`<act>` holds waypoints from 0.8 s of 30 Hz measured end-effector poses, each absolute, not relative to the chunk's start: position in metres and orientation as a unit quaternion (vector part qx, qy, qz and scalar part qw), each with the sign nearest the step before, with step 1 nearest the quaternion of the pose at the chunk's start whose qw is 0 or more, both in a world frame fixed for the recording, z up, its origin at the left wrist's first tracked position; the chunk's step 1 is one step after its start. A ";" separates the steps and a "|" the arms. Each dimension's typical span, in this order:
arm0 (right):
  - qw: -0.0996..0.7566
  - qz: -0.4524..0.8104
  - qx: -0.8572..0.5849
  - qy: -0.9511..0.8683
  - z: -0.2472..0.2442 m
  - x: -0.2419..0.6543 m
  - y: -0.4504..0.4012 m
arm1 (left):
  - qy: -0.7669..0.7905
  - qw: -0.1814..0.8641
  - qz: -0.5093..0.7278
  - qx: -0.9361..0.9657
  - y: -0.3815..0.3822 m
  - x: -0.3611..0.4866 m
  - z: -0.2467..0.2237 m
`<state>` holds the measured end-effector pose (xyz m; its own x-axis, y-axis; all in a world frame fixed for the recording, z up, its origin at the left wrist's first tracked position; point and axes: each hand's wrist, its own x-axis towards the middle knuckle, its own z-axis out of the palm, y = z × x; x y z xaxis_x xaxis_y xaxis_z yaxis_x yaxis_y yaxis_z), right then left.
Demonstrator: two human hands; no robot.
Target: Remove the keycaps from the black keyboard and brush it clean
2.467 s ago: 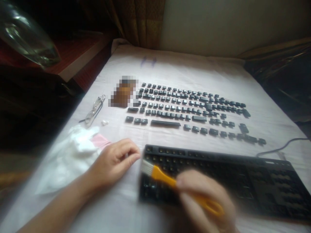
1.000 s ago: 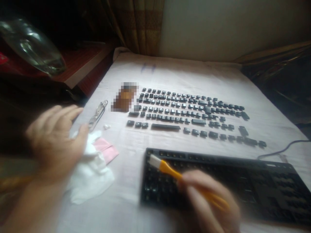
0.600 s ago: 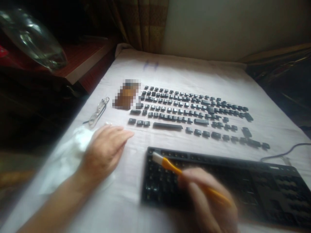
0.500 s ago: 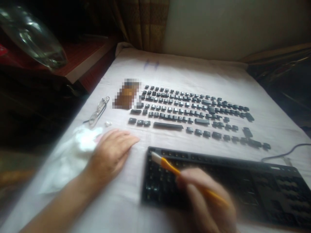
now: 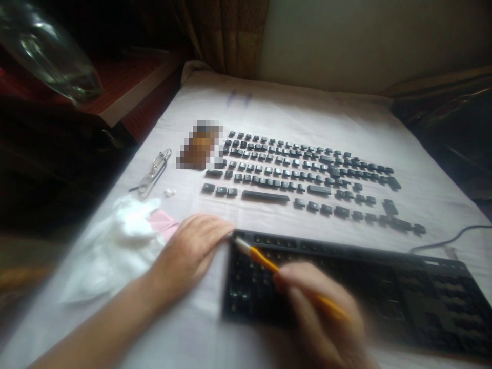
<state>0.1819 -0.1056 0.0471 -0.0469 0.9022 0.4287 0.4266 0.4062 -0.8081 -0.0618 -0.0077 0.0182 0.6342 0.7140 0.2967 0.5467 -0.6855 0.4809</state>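
My right hand grips a paintbrush with an orange handle and pale bristles. Its tip rests at the upper left corner of a black keyboard whose keycaps are off. My left hand lies palm down with its fingers stretched out, the fingertips at that same corner; whether they press on it I cannot tell. Loose black keycaps lie in rows beyond the keyboard. Beside my left wrist are a crumpled white cloth or tissue wad and a pink piece of cloth.
A pair of glasses and small white bits lie on the left of the pale cloth-covered table. A blurred-out brown object sits by the keycaps. The keyboard's cable runs right. A clear bottle is upper left.
My left hand has moved right to the keyboard's corner, uncovering more of the pink cloth. The brush tip has shifted slightly left and up.
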 end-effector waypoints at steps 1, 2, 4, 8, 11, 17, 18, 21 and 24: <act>0.483 0.247 -0.479 -0.690 0.048 0.182 -0.104 | 0.353 0.178 0.240 0.887 -0.008 -0.062 0.018; 0.478 0.254 -0.473 -0.695 0.048 0.181 -0.103 | 0.353 0.180 0.240 0.886 -0.007 -0.062 0.018; 0.478 0.268 -0.470 -0.692 0.049 0.181 -0.103 | 0.353 0.184 0.237 0.886 -0.007 -0.063 0.017; 0.500 0.260 -0.494 -0.662 0.048 0.181 -0.107 | 0.352 0.181 0.237 0.887 -0.007 -0.063 0.017; 0.486 0.252 -0.489 -0.679 0.048 0.181 -0.107 | 0.351 0.179 0.240 0.887 -0.007 -0.062 0.017; 0.493 0.257 -0.485 -0.675 0.050 0.181 -0.105 | 0.348 0.174 0.237 0.890 -0.007 -0.061 0.020; 0.494 0.249 -0.486 -0.676 0.049 0.181 -0.105 | 0.348 0.171 0.236 0.891 -0.007 -0.062 0.020; 0.481 0.249 -0.477 -0.692 0.048 0.180 -0.106 | 0.348 0.160 0.234 0.893 -0.007 -0.062 0.018; 0.499 0.247 -0.476 -0.681 0.044 0.181 -0.110 | 0.347 0.154 0.238 0.894 -0.008 -0.062 0.017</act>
<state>0.1814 -0.1099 0.0445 -0.0495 0.8945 0.4443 0.4016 0.4251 -0.8111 -0.0619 -0.0075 0.0174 0.6463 0.6932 0.3189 0.5465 -0.7122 0.4405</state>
